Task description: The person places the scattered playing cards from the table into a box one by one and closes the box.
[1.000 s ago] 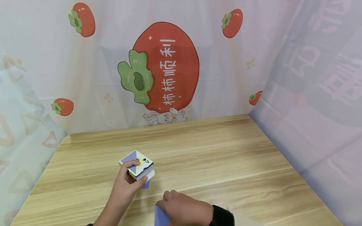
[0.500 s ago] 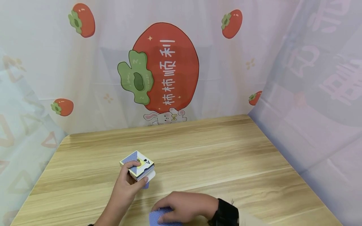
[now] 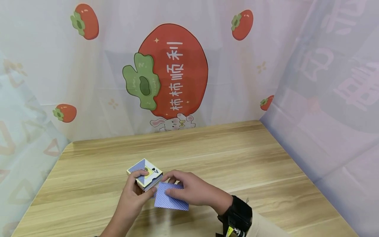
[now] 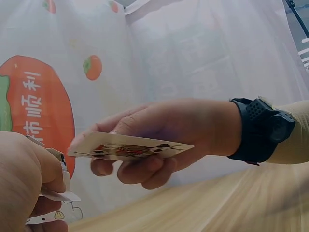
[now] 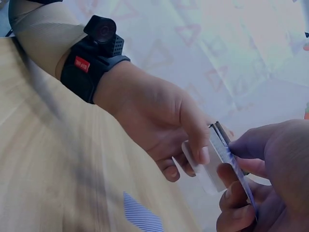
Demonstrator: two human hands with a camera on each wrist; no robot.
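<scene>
My left hand (image 3: pixel 132 191) grips a playing-card box (image 3: pixel 140 166) by its sides, with the top printed blue, yellow and white and an ace showing. Blue-backed cards fill its near end, and a white flap (image 4: pixel 60 196) hangs from it in the left wrist view. Close to that end, my right hand (image 3: pixel 198 190) pinches a playing card (image 3: pixel 170 201), blue back up. Its underside, a face card with a club-like mark, shows in the left wrist view. Another blue-backed card (image 5: pixel 141 212) lies on the table below, mostly hidden in the head view.
The wooden table (image 3: pixel 237 164) spreads out on both sides of the hands. White curtains (image 3: pixel 97 72) printed with persimmons stand behind and at the sides. A black wrist strap with a camera (image 3: pixel 237 214) sits on the right wrist.
My right hand has come up from the table's near edge with the card, forward to the box's open end. The left hand and box have barely shifted.
</scene>
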